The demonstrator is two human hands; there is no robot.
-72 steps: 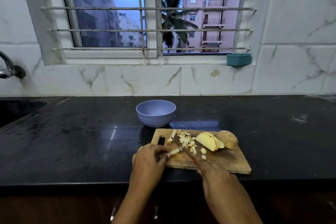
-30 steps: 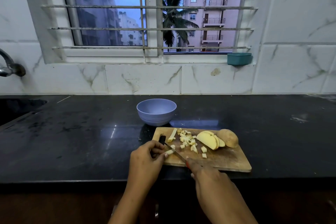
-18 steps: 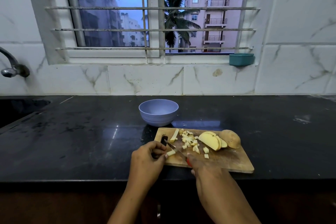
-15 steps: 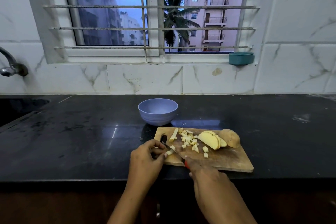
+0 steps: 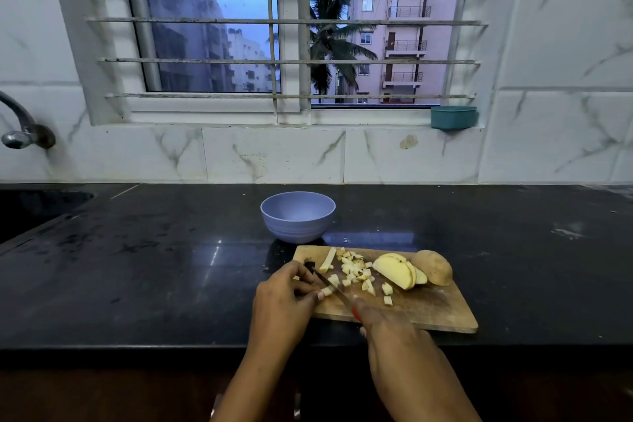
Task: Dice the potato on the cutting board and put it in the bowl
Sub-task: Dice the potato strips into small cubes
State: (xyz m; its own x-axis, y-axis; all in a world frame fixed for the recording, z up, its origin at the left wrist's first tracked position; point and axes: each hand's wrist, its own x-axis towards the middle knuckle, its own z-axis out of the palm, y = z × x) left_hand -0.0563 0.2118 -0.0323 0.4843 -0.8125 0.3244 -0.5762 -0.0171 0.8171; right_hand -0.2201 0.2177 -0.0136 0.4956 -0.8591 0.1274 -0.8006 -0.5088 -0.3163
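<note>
The grip of the left hand (image 5: 284, 295) pinches the potato strip (image 5: 327, 291) steady at 9 o'clock on the cutting board (image 5: 428, 310) so the right hand (image 5: 387, 329), its grip closed round the knife (image 5: 342, 296), can dice it.

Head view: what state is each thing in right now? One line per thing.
bowl, upright, empty.
cutting board, lying flat, holds all the potato.
diced cubes, loose pile on the board.
potato stick, cut, not yet diced.
slices, stacked leaning, undiced.
potato end, skin on, uncut.
knife, blade down beside a small potato piece.
left hand, pinches that piece.
right hand, grips the knife.
</note>
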